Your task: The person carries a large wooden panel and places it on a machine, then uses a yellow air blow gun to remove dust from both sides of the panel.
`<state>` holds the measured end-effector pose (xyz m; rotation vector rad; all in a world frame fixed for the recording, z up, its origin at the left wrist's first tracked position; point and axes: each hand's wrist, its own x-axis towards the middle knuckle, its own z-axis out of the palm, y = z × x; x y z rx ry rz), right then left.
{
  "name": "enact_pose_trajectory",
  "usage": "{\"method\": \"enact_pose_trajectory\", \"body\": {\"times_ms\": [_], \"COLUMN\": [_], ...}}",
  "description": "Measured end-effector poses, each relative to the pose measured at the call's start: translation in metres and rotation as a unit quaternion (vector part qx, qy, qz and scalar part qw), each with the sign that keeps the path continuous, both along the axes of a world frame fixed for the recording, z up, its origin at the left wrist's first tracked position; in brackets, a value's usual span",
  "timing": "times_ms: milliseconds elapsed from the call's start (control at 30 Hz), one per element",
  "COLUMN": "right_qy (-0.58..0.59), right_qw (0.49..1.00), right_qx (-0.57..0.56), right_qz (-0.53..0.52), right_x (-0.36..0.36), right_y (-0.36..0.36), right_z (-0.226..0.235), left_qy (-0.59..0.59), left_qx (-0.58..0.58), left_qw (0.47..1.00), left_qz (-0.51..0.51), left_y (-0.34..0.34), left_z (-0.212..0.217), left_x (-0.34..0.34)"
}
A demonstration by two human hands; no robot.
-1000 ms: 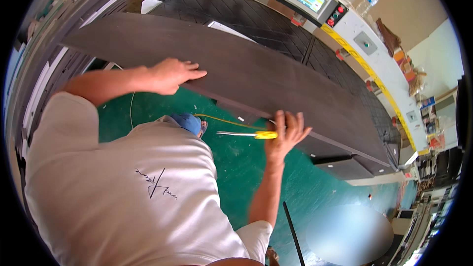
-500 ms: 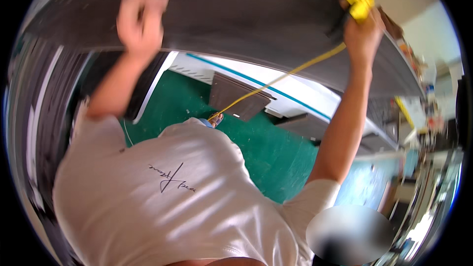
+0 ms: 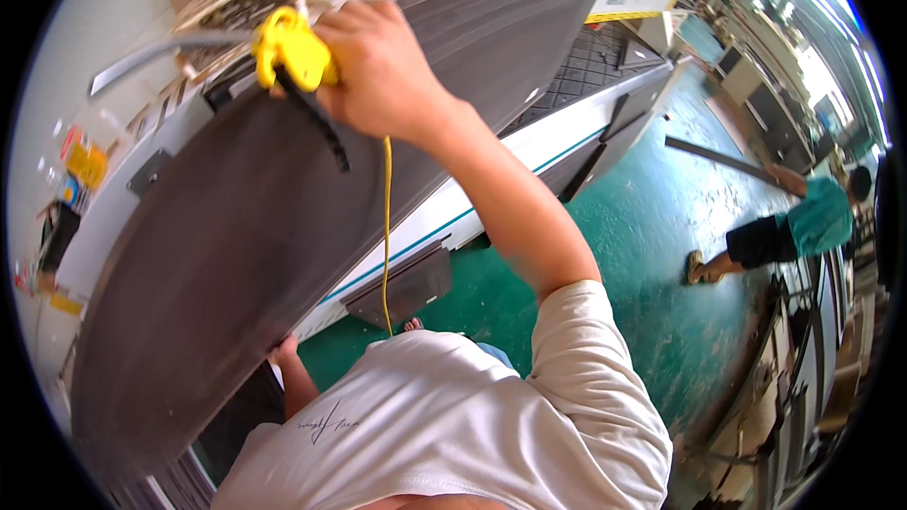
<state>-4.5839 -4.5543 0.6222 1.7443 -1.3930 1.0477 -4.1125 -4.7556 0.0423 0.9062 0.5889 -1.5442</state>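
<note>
My right hand (image 3: 383,71) is closed round a yellow air blow gun (image 3: 293,49), held over the far part of a large dark board (image 3: 255,217). The gun has a black lever and a bent metal nozzle that points left. A thin yellow hose (image 3: 386,227) hangs from below this hand down toward the floor. My left hand (image 3: 283,351) is at the board's near edge, low on the left, gripping it. Some of its fingers are hidden by the board.
Plastic bottles (image 3: 85,156) stand beyond the board's far left edge. A white machine bed (image 3: 444,227) with a blue-green stripe runs under the board. On the green floor (image 3: 652,227) at the right, a person (image 3: 803,217) carries a long dark strip (image 3: 723,161).
My right hand has carried the blow gun from the right to the left across the board. My left hand has come down from above the board to its near edge. The view has turned.
</note>
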Motion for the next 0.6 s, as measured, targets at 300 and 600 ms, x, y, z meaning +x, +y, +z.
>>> {"method": "enact_pose_trajectory", "body": {"times_ms": [300, 600], "right_qy": [-0.022, -0.034], "right_qw": [0.997, 0.99], "right_qx": [-0.058, 0.05], "right_qz": [0.039, 0.13], "right_x": [0.01, 0.056], "right_y": [0.056, 0.091], "right_z": [0.005, 0.053], "left_qy": [-0.049, -0.107], "left_qx": [0.008, 0.078], "left_qw": [0.989, 0.991], "left_qz": [-0.141, -0.011], "left_y": [0.004, 0.311], "left_z": [0.031, 0.042], "left_x": [-0.005, 0.031]}}
